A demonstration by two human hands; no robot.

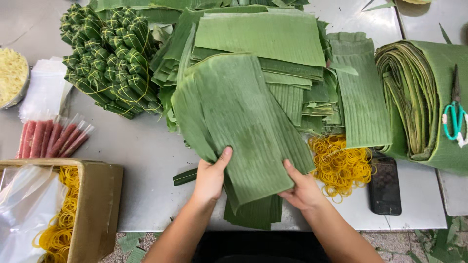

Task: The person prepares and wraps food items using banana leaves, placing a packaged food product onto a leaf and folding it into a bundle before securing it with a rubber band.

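My left hand (210, 176) and my right hand (302, 187) both grip the near end of a stack of cut green banana leaf strips (234, 122), which fans away from me over the grey metal table (146, 160). More cut leaf pieces (258, 36) lie piled behind and under this stack. A heap of yellow rubber bands (339, 163) rests just right of my right hand.
A pile of leaf-wrapped bundles tied with bands (109, 58) sits back left. Pink sausage sticks in plastic (51, 139), a cardboard box of rubber bands (73, 204), a black phone (384, 185), a folded leaf roll (419, 97) and teal scissors (456, 114) surround the work area.
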